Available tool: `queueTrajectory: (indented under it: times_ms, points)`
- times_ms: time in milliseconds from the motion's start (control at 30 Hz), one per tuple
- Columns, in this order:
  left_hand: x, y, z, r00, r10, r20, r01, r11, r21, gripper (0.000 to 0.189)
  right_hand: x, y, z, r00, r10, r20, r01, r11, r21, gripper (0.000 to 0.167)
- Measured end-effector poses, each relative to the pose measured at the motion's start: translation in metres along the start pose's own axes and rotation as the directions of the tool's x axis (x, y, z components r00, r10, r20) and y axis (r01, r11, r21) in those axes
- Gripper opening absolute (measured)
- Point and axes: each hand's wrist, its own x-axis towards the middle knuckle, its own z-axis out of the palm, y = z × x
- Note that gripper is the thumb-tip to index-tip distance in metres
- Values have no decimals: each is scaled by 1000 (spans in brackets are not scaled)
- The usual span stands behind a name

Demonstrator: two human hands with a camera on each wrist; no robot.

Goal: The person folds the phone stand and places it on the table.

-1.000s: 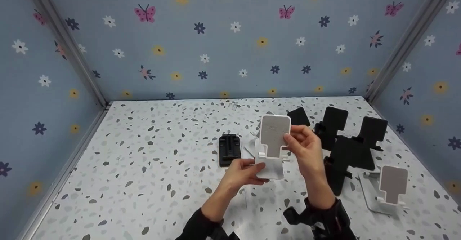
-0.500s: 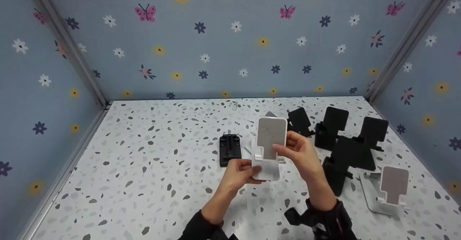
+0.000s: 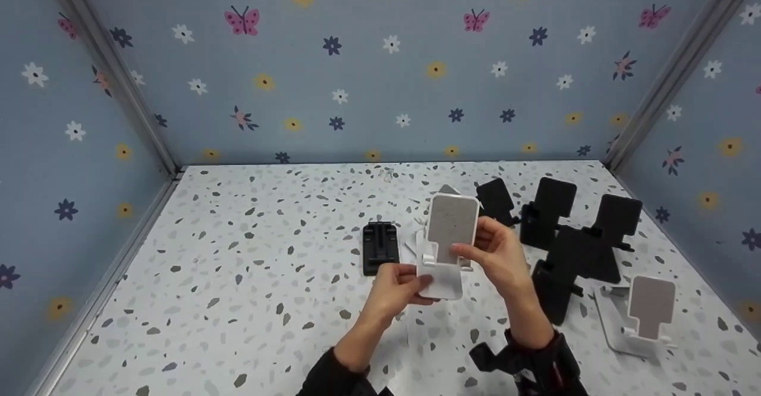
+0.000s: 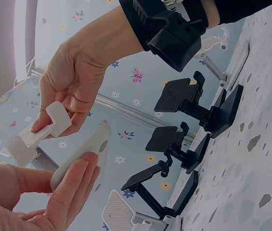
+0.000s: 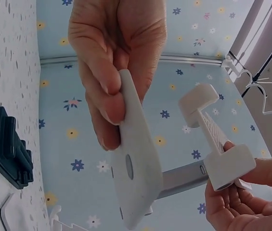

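Both hands hold a white phone stand above the table, its grey-padded plate facing the head camera. My left hand pinches the lower end, the base, thumb in front. In the left wrist view that base has a grey oval pad on its edge. My right hand pinches the plate at its right side, thumb on the grey pad. In the right wrist view a grey arm joins base and plate. Left of the held stand lies a folded black phone stand.
Several unfolded black phone stands stand to the right. A white phone stand sits at the right front. Another white stand is mostly hidden behind the held one. Flower-patterned walls enclose the speckled table.
The right hand has shifted slightly left and down, its thumb now further across the plate's pad. The held stand has lowered slightly, and more of the white stand behind shows.
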Motion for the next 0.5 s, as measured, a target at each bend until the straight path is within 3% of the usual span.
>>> queueTrajectory:
  times_ms: [200, 333, 433, 500]
  points:
    - [-1, 0, 2, 1000, 12, 1, -12, 1000, -18, 22, 2, 9, 2, 992, -122, -42, 118, 990, -82, 33]
    - [-2, 0, 4, 1000, 20, 5, -20, 999, -36, 23, 5, 15, 4, 972, -218, -87, 203, 966, -158, 30]
    - [-3, 0, 5, 1000, 26, 8, -26, 999, -41, 24, 6, 20, 4, 938, -332, -96, 297, 916, -271, 27]
    - [-3, 0, 6, 1000, 25, 9, -25, 999, -44, 25, 7, 23, 4, 910, -404, -90, 349, 866, -358, 25]
